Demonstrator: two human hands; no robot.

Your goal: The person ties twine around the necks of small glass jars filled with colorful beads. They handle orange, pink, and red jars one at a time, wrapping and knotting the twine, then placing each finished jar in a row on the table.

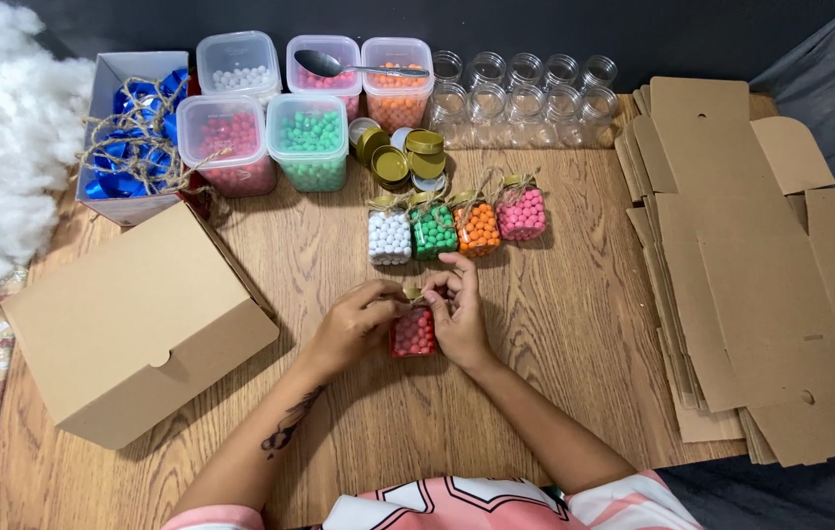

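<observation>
L hand point(350, 324) & R hand point(458, 316) meet at mid counter point(555, 324), fingers point(454, 287) of both pinched on twine at top of small jar of red balls point(413, 334). Just behind: row of 4 tied jars point(455, 228), white, green, orange, pink. Farther: gold lids point(400, 157), tubs of balls point(309, 140), empty jars point(523, 90). Closed cardboard box point(133, 324) to L, flat cardboard point(751, 265) to R.

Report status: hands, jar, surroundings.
Left hand and right hand both on red-bead jar, fingers at its top. Four filled jars just behind, apart.
</observation>
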